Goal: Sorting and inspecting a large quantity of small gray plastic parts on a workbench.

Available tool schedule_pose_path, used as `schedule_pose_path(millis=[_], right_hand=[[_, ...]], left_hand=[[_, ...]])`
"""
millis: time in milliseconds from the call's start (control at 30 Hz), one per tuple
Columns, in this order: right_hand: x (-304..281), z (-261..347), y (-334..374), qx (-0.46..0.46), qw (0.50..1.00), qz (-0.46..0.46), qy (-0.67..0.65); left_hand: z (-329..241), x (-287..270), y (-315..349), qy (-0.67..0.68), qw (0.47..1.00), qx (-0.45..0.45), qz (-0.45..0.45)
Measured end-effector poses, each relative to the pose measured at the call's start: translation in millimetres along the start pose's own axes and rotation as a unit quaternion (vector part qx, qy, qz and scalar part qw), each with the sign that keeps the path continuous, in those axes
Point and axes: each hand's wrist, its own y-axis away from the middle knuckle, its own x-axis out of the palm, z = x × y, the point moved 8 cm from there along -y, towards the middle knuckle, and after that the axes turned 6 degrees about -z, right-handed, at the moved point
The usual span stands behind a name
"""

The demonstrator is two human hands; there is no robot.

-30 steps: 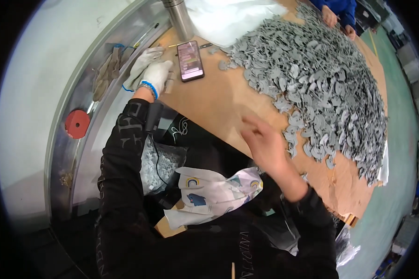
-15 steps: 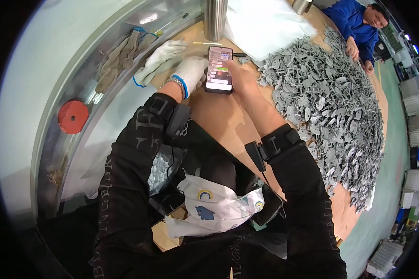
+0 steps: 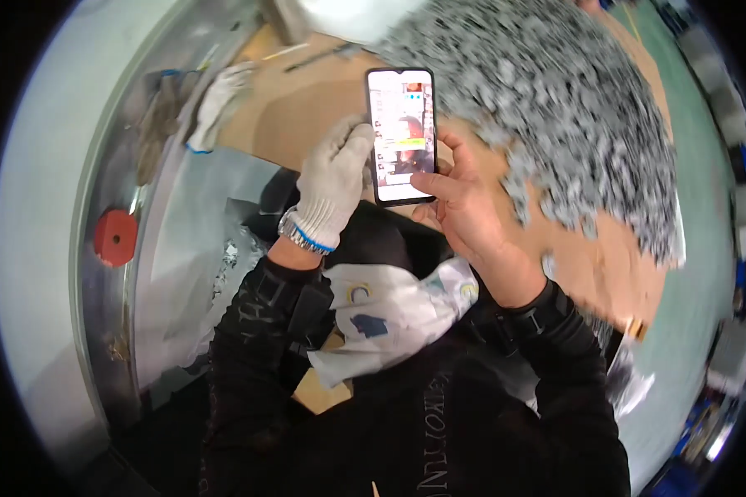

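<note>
A smartphone point(image 3: 402, 137) with a lit screen is held upright above the front of the table. My left hand point(image 3: 331, 178), in a white knit glove with a blue cuff edge and a metal watch band at the wrist, grips its left side; some fingers are hidden behind it. Bare, my right hand point(image 3: 468, 199) closes round the lower right of the phone, its thumb lying on the lower part of the screen. A white cloth point(image 3: 394, 311) with printed pictures lies over my lap below the phone.
A large heap of grey metal parts point(image 3: 547, 99) covers the right of the brown tabletop point(image 3: 294, 103). Another white glove point(image 3: 218, 103) and brownish gloves point(image 3: 156, 132) lie at the left, above a red disc point(image 3: 116, 238). A metal cylinder point(image 3: 286, 21) stands at the back.
The phone has been lifted off the table toward me, both hands coming with it. My right thumb has moved lower on the screen. The view has shifted, and the co-worker is mostly out of it.
</note>
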Motion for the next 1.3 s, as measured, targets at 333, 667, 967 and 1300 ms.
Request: schedule_pose_path(millis=[333, 667, 967, 1300], right_hand=[[-126.5, -6.2, 153.9, -0.089, 0.982, -0.108, 0.123], [-174.8, -31.2, 208.9, -0.068, 0.993, -0.073, 0.059], [-164.5, -44.9, 203.4, -0.063, 0.998, -0.021, -0.003], [-161.9, -56.5, 203.4, -0.047, 0.993, -0.077, 0.083]], left_hand=[[15.6, 120.2, 137.2, -0.079, 0.968, 0.153, 0.184], [6.5, 162.6, 214.1, -0.139, 0.939, 0.221, 0.223], [70.1, 143.4, 198.5, 0.054, 0.975, -0.124, 0.173], [76.1, 139.0, 201.5, 0.043, 0.972, -0.147, 0.18]])
